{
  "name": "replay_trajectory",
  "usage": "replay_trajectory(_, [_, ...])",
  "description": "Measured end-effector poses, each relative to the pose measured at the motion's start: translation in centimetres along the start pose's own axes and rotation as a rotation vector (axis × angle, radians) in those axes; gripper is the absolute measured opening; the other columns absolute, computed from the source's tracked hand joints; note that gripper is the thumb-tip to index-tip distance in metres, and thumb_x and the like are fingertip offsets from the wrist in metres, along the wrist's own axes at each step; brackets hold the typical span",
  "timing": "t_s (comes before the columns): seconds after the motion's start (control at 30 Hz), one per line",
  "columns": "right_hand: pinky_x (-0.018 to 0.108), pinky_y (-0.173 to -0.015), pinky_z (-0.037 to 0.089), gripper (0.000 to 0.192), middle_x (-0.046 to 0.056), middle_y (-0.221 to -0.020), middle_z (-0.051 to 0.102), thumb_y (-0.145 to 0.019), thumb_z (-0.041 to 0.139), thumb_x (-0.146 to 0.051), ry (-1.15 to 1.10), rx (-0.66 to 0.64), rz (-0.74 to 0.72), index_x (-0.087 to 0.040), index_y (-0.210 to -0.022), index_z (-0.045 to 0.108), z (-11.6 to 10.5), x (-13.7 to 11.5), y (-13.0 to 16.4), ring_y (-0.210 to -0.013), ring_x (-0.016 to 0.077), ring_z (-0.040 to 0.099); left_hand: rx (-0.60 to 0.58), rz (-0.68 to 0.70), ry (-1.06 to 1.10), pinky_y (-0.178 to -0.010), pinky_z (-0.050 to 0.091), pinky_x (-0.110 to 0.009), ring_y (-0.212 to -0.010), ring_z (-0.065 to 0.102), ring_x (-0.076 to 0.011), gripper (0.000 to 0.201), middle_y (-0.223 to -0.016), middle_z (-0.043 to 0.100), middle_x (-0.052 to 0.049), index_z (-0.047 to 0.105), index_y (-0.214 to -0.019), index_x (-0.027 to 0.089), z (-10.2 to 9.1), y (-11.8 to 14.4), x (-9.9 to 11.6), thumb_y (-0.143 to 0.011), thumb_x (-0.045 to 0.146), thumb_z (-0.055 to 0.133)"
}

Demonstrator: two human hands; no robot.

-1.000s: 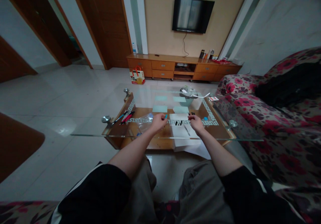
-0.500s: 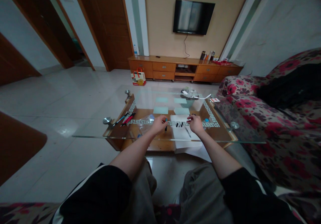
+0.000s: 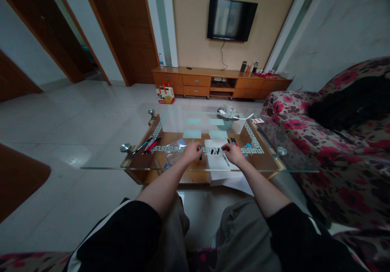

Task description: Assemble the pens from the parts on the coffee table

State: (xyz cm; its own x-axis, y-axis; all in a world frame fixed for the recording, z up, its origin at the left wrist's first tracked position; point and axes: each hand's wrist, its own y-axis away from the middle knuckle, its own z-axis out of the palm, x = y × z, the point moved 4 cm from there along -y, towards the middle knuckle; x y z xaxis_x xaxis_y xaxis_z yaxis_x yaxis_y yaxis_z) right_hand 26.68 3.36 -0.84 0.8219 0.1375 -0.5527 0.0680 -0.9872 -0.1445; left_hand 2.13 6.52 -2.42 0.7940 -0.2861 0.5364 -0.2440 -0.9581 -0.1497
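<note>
My left hand (image 3: 191,153) hovers over the glass table (image 3: 173,167), its fingertips closed on a small pen part with a blue end; a dark piece shows just below them. To its right, my right hand (image 3: 233,154) has curled fingers slightly apart, with nothing visible in them. Its fingertips are close to short black pen caps (image 3: 215,151). Below that hand lies a slim clear pen piece (image 3: 226,160). Beyond the right hand are red and black pens (image 3: 234,141). At the table's left side lie more red, blue and black pens (image 3: 151,145).
A clear plastic bag (image 3: 173,152) is beside my left hand. Under the glass sits a white box (image 3: 216,176). A green basket (image 3: 227,124) stands at the far side, and a red-and-white card (image 3: 258,120) lies near it. The flowered sofa (image 3: 341,166) is on the right.
My right hand has shifted left and slightly down toward the black caps, uncovering the red and black pens behind it. My left hand stays nearly still. The view has turned slightly right.
</note>
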Motion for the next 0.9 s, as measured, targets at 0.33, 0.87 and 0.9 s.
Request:
replay_trajectory(0.33, [0.021, -0.070, 0.046, 0.036, 0.003, -0.085, 0.071, -0.070, 0.058, 0.003, 0.049, -0.017, 0.007, -0.014, -0.100, 0.070, 0.4, 0.2, -0.1, -0.076, 0.0141, 0.063, -0.069, -0.027, -0.098, -0.086, 0.045, -0.034, -0.099, 0.063, -0.0247, 0.032, -0.103, 0.072, -0.008, 0.073, -0.111, 0.025, -1.8, 0.8, -0.4, -0.091, 0.044, 0.057])
replay_trajectory(0.87, [0.028, -0.088, 0.050, 0.023, 0.007, -0.098, 0.075, -0.085, 0.057, -0.010, 0.056, 0.161, 0.087, -0.016, -0.100, 0.074, -2.5, 1.2, 0.1, -0.089, 0.0189, 0.069, 0.020, -0.063, -0.199, -0.099, 0.040, -0.043, -0.118, 0.052, -0.0311, 0.031, -0.122, 0.061, -0.011, 0.067, -0.115, 0.023, -3.2, 1.3, -2.1, -0.090, 0.039, 0.057])
replay_trajectory(0.9, [0.028, -0.089, 0.050, 0.023, 0.007, -0.098, 0.076, -0.086, 0.057, -0.010, 0.061, 0.156, 0.086, -0.017, -0.100, 0.074, -2.5, 1.2, 0.2, -0.090, 0.0194, 0.069, 0.017, -0.064, -0.207, -0.098, 0.041, -0.043, -0.118, 0.052, -0.0315, 0.031, -0.121, 0.061, -0.012, 0.067, -0.115, 0.023, -3.2, 1.3, -2.2, -0.090, 0.038, 0.057])
